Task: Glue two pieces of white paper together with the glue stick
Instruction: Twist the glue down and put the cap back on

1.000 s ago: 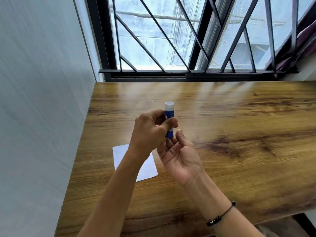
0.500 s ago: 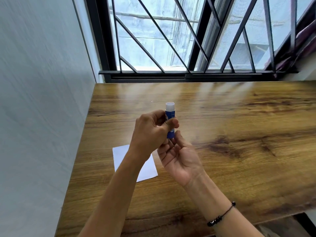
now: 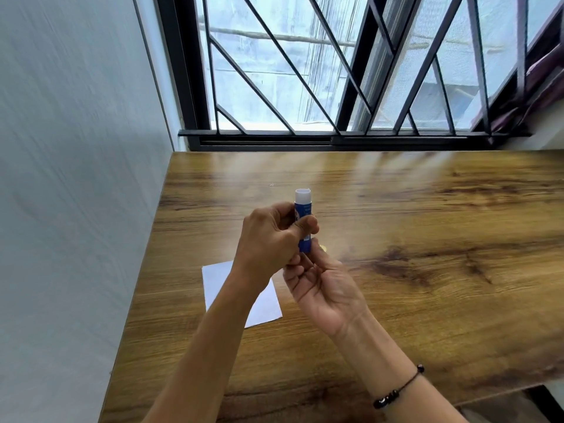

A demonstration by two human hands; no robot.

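Observation:
A blue glue stick (image 3: 304, 209) with a white top stands upright in the air above the wooden table (image 3: 427, 239). My left hand (image 3: 271, 239) grips its body with thumb and fingers. My right hand (image 3: 323, 288) is below it, palm up, its fingertips pinching the stick's bottom end. White paper (image 3: 262, 303) lies flat on the table near the left edge, partly hidden under my left forearm. I cannot tell whether it is one sheet or two stacked.
A pale wall (image 3: 76, 209) runs along the table's left edge. A barred window (image 3: 335, 87) stands right behind the table's far edge. The front table edge drops away at the lower right.
My right fingers have closed in on the bottom end of the glue stick. The left hand and the stick have stayed in place.

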